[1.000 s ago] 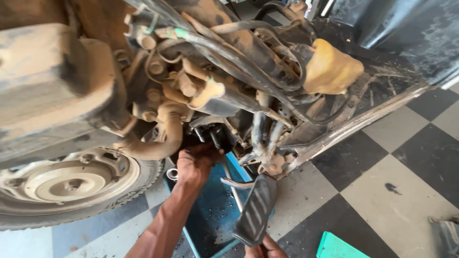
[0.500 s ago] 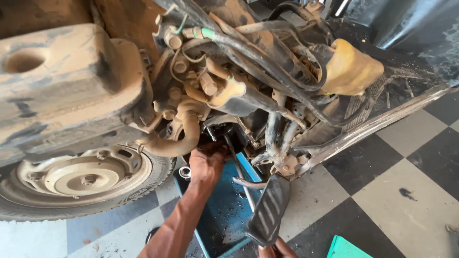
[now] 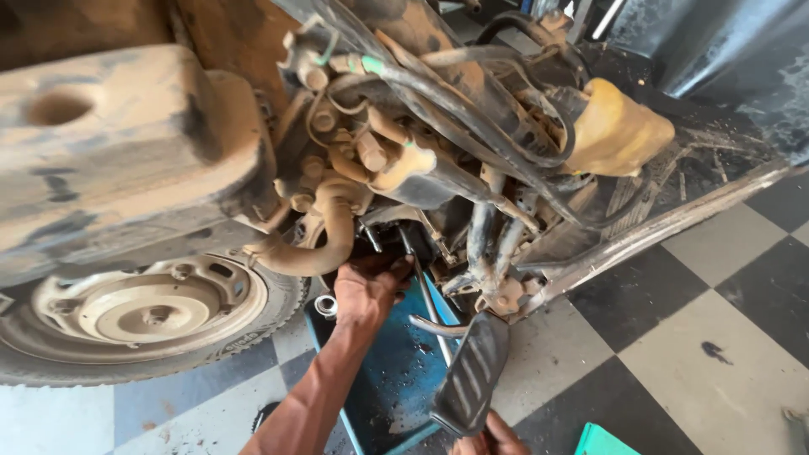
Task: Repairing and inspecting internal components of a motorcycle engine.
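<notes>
Only one view here, the head camera looking down at the underside of a tipped-over scooter caked in dried mud.

The left hand (image 3: pixel 368 291) is reaching up and away from the person into the dark gap under the engine (image 3: pixel 396 181), just right of the curved exhaust pipe (image 3: pixel 324 240). Its fingers are curled around something in there, next to a thin metal rod (image 3: pixel 419 278) that drops down from the same spot, but I can't tell what exactly it's gripping since the gap is in shadow. So the work spot sits straight above that hand, touching it, and the rod's long axis runs roughly up-down, leaning a little toward the lower right.

The right hand (image 3: pixel 489 438) is low at the bottom edge, closed on the end of the ribbed black footrest (image 3: pixel 468 379), which slants up toward the frame. It's well apart from the gap, so the left hand is clearly the nearer one.

Below the left forearm sits a blue tray (image 3: pixel 396 379) on the checkered floor (image 3: pixel 716 337), and the rear wheel (image 3: pixel 143 316) is off to the left.

Versus half a second ago: the left hand is in the same gap with much the same grip, the right hand shows a bit more, and the camera has mostly just shifted.
</notes>
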